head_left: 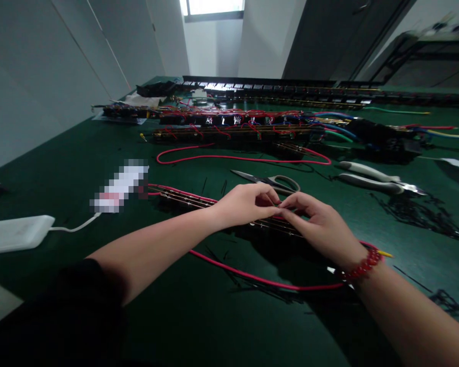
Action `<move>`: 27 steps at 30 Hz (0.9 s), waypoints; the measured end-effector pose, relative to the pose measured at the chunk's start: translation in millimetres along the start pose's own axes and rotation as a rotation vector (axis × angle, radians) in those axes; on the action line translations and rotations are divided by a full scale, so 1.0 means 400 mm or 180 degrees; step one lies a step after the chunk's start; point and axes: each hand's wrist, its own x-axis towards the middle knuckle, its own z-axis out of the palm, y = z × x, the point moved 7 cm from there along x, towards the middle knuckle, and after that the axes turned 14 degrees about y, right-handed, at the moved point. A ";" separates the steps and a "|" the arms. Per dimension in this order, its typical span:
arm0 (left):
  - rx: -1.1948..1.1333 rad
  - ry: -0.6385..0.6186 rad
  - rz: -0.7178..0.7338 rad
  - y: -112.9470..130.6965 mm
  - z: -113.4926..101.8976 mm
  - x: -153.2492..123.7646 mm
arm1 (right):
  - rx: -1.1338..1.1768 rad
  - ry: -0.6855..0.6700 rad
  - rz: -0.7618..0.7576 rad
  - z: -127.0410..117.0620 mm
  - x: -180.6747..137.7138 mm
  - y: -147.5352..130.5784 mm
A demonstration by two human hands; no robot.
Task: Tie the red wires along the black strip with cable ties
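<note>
My left hand (248, 204) and my right hand (321, 224) meet fingertip to fingertip over a long dark strip with metal rods (187, 199). Both hands are closed in a pinch; whatever lies between the fingertips is too small or hidden to name. A red wire (260, 279) loops in front of the strip, and part of it runs along the strip's top. Behind my fingers lie scissors (281, 182) with dark handles. A red beaded bracelet (363, 266) circles my right wrist.
Cutting pliers (378, 179) rest at the right beside a heap of black scraps (421, 214). Wired assemblies (233, 125) stretch across the back of the green table (84, 153). A white power strip (19, 233) with a cord lies at the left.
</note>
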 end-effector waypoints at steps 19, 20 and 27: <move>0.0409 -0.0023 0.0150 -0.008 0.005 -0.007 | 0.0094 0.0003 0.0154 0.006 -0.003 0.015; 0.0427 -0.0016 0.0180 -0.007 0.005 -0.007 | 0.0120 0.0001 0.0161 0.006 -0.003 0.016; 0.0482 -0.0009 0.0279 -0.005 0.004 -0.008 | 0.0144 0.0013 0.0194 0.006 -0.005 0.017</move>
